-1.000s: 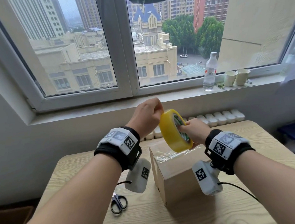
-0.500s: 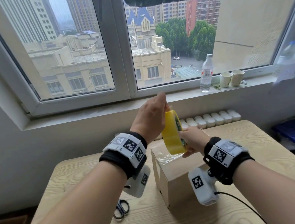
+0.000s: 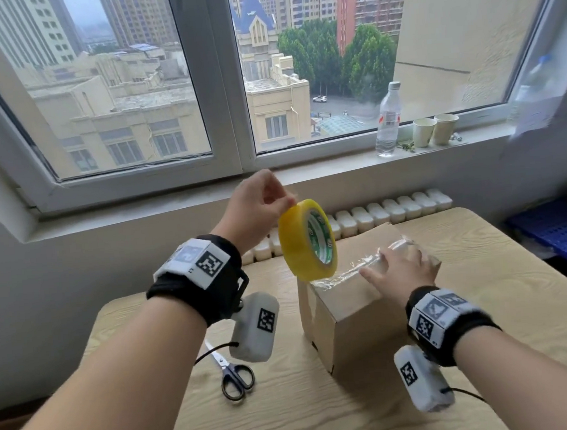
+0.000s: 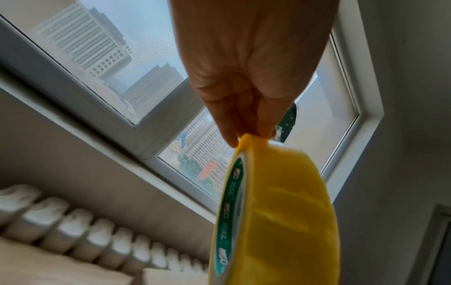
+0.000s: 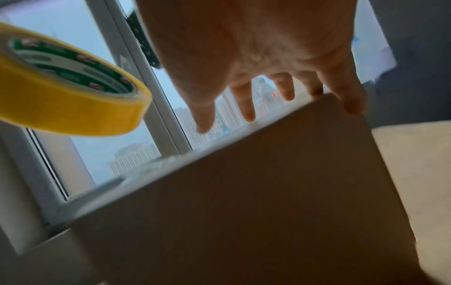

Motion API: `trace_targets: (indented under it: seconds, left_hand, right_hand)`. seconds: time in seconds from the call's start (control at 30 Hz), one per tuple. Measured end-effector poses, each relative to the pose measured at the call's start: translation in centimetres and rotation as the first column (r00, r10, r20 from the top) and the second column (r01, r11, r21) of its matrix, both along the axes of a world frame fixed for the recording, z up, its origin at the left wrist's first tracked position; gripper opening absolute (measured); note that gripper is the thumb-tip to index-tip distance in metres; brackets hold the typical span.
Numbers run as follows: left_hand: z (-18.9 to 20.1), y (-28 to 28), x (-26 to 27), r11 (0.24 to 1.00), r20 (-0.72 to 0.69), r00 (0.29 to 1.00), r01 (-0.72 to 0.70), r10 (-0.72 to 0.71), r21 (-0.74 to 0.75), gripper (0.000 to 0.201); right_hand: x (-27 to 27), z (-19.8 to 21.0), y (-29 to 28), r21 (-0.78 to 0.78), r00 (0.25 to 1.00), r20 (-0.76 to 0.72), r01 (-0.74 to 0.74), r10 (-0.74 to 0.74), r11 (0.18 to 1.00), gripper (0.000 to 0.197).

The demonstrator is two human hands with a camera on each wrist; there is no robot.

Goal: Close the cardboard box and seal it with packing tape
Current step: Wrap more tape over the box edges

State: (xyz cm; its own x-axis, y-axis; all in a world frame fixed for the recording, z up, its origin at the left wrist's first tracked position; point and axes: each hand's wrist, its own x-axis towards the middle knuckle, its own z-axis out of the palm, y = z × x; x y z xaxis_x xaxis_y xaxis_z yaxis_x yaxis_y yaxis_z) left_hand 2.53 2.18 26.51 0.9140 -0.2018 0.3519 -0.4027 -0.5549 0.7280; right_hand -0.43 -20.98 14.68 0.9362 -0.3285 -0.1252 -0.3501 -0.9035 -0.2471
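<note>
A closed cardboard box (image 3: 351, 314) stands on the wooden table (image 3: 483, 267), with a strip of clear tape (image 3: 357, 270) running across its top. My left hand (image 3: 261, 203) pinches the top rim of a yellow tape roll (image 3: 308, 240) and holds it upright over the box's left edge. In the left wrist view the fingers (image 4: 234, 123) clamp the roll (image 4: 275, 221) from above. My right hand (image 3: 398, 270) lies flat with spread fingers on the taped box top. The right wrist view shows those fingers (image 5: 244, 100) above the box side (image 5: 256, 202), the roll (image 5: 66, 96) at left.
Black-handled scissors (image 3: 232, 375) lie on the table left of the box. A white radiator (image 3: 387, 211) runs behind the table. A water bottle (image 3: 388, 121) and two paper cups (image 3: 435, 130) stand on the windowsill. A blue crate (image 3: 562, 237) sits at right.
My right hand has let go of the roll and dropped flat onto the box top. The left hand now holds the roll alone, slightly to the left.
</note>
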Motion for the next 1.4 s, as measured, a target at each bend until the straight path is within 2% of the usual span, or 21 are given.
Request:
trace_targets:
  seconds: [0.07,0.17,0.27,0.33,0.4,0.47,0.5,0.57,0.63,0.7,0.77,0.87,0.9,0.93,1.03,1.1,1.27,1.4]
  left_hand:
    - [-1.1,1.0,-0.2,1.0,-0.058,0.998,-0.017,0.015,-0.024,0.014]
    - [-2.4,2.2,-0.6,0.997,-0.136,0.988,-0.071,0.067,-0.021,0.014]
    - [-3.1,2.7,-1.2,0.994,-0.181,0.978,-0.11,0.103,-0.029,0.014]
    - [-3.3,2.6,-1.4,0.984,-0.2,0.966,-0.177,0.166,-0.036,0.014]
    - [-3.3,2.3,-1.4,0.959,-0.245,0.94,-0.267,0.238,-0.093,0.015]
    - [-3.1,1.9,-1.3,0.915,-0.323,0.905,-0.352,0.278,-0.199,0.014]
    - [-3.0,1.7,-1.3,0.887,-0.355,0.889,-0.388,0.289,-0.249,0.013]
    - [-2.8,1.2,-1.5,0.833,-0.408,0.866,-0.439,0.291,-0.336,0.012]
    - [-2.7,0.4,-2.0,0.799,-0.453,0.854,-0.451,0.256,-0.398,0.011]
    - [-2.4,-0.6,-2.9,0.787,-0.475,0.855,-0.435,0.208,-0.438,0.011]
    - [-2.4,-1.2,-3.6,0.783,-0.467,0.868,-0.406,0.17,-0.471,0.014]
    - [-2.8,-1.3,-4.3,0.773,-0.486,0.87,-0.365,0.085,-0.519,0.046]
    - [-3.0,-1.3,-4.4,0.773,-0.506,0.859,-0.373,0.079,-0.514,0.05]
    - [-3.3,-1.3,-4.5,0.778,-0.523,0.848,-0.384,0.085,-0.496,0.045]
    - [-4.0,-1.5,-4.7,0.808,-0.573,0.816,-0.386,0.074,-0.445,0.014]
    - [-4.1,-1.3,-4.5,0.825,-0.602,0.798,-0.359,0.029,-0.436,0.005]
    - [-5.5,-0.6,-3.1,0.904,-0.65,0.756,-0.328,0.077,-0.274,0.011]
    - [-6.6,1.4,-2.1,0.894,-0.679,0.728,-0.359,0.088,-0.268,0.013]
  right_hand:
    - [0.2,-1.0,0.9,-0.036,0.998,-0.026,-0.064,0.063,0.997,0.064]
    - [1.7,-1.5,1.0,0.144,0.975,0.061,-0.219,0.212,0.965,0.058]
    - [2.6,-0.7,0.4,0.135,0.941,0.081,-0.338,0.33,0.931,0.051]
    - [2.4,0.5,0.7,0.176,0.903,0.265,-0.389,0.337,0.904,0.044]
    - [1.7,2.3,1.8,0.241,0.809,0.484,-0.49,0.334,0.838,0.039]
    - [0.7,4.1,3.0,0.229,0.713,0.575,-0.612,0.402,0.757,0.043]
    - [0.2,4.8,3.4,0.179,0.655,0.578,-0.684,0.487,0.707,0.047]
    - [-0.6,5.4,4.1,0.047,0.544,0.471,-0.802,0.695,0.596,0.061]
    - [-1.1,5.4,4.1,-0.039,0.501,0.338,-0.838,0.796,0.544,0.071]
    - [-1.6,5.7,3.6,-0.05,0.55,0.329,-0.802,0.768,0.596,0.062]
    - [-2.4,6.2,2.7,-0.023,0.631,0.305,-0.744,0.713,0.668,0.048]
    - [-3.9,6.5,1.8,-0.055,0.666,0.246,-0.716,0.704,0.696,0.043]
    - [-4.3,6.6,1.7,-0.069,0.663,0.26,-0.712,0.702,0.699,0.042]
    - [-4.7,6.8,1.8,-0.069,0.665,0.284,-0.704,0.69,0.707,0.041]
    - [-5.6,7.7,2.3,-0.043,0.681,0.346,-0.676,0.645,0.736,0.039]
    - [-6.0,8.2,2.8,-0.06,0.689,0.352,-0.659,0.633,0.75,0.041]
    - [-6.9,8.9,4.4,-0.013,0.739,0.391,-0.591,0.548,0.807,0.044]
    - [-7.5,8.4,4.6,-0.068,0.784,0.342,-0.53,0.518,0.846,0.041]
